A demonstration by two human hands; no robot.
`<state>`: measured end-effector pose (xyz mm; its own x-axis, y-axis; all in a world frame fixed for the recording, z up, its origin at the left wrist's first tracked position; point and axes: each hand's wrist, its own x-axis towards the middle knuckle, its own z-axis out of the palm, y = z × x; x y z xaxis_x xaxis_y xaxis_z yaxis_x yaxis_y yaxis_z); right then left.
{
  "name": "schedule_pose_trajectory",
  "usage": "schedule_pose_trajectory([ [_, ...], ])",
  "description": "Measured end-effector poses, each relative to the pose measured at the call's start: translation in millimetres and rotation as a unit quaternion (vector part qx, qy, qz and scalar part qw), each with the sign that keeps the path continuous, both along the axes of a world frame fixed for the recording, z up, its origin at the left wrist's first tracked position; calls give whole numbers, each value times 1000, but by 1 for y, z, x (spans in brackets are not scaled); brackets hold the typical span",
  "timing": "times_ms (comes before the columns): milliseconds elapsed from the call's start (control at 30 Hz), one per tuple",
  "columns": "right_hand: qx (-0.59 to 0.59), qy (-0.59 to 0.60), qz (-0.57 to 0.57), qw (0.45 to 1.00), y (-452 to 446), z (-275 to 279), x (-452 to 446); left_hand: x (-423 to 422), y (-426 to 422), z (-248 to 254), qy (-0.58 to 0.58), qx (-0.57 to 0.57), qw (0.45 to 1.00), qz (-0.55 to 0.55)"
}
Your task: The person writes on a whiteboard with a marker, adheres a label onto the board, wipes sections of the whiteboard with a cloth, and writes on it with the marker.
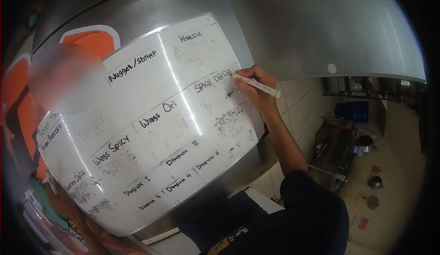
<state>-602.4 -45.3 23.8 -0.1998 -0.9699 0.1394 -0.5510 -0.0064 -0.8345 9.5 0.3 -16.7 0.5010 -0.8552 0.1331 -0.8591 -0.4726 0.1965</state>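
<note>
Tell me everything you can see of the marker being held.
The marker is slim, pale and plastic-looking, with small print along its barrel. Gripped in the right hand, it slants down and rightward in the picture, its writing end at the whiteboard beside "Spicy Dada"; whether the tip touches is unclear.

Dark navy shirt (pixel 298 230), short sleeve (pixel 303 188), white print (pixel 236 234) on the front, bare right forearm (pixel 288 147), ungloved right hand (pixel 262 97)

Marker (pixel 264 88) near board (pixel 137 99) right edge, tiles (pixel 297 102) beyond
</note>
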Motion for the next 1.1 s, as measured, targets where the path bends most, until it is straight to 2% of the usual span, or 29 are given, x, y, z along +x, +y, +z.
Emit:
schedule_pose_trajectory([
  [133,12,14,-15,1000,3,6,1,14,2,-13,-32,-19,999,-17],
  [200,-21,-37,-77,996,11,8,2,15,5,-11,-46,-10,999,-20],
  [400,-14,-54,-150,987,69,9,5,11,1,-10,-30,1,999,19],
  [600,-23,-88,-130,987,102,15,32,10,2,-10,-26,-9,1000,-1],
  [700,-14,-59,-116,991,110,15,39,7,2,-11,-13,-5,1000,21],
  [733,-2,-27,-131,991,115,11,39,16,3,-19,-7,-34,999,-32],
  [767,-6,-67,-144,987,115,9,42,28,10,-20,-13,-59,995,-79],
  [800,-1,-115,-157,981,115,5,46,23,10,-15,-18,-35,998,-49],
  [867,-32,-85,-144,985,113,-3,50,-1,3,1,5,-20,999,-26],
  [900,-35,-72,-131,988,117,-7,46,-4,3,-5,-17,-43,999,7],
  [933,-43,-63,-117,990,117,-13,43,2,5,-5,-28,-63,996,-57],
  [967,-37,-68,-104,992,117,-16,44,-5,3,-3,-46,-43,998,-13],
  [1033,-21,-87,-91,992,116,-15,49,-10,1,5,-58,-57,996,-27],
  [1100,-23,-41,-84,995,114,-14,57,-2,0,-2,-106,-82,990,-37],
])
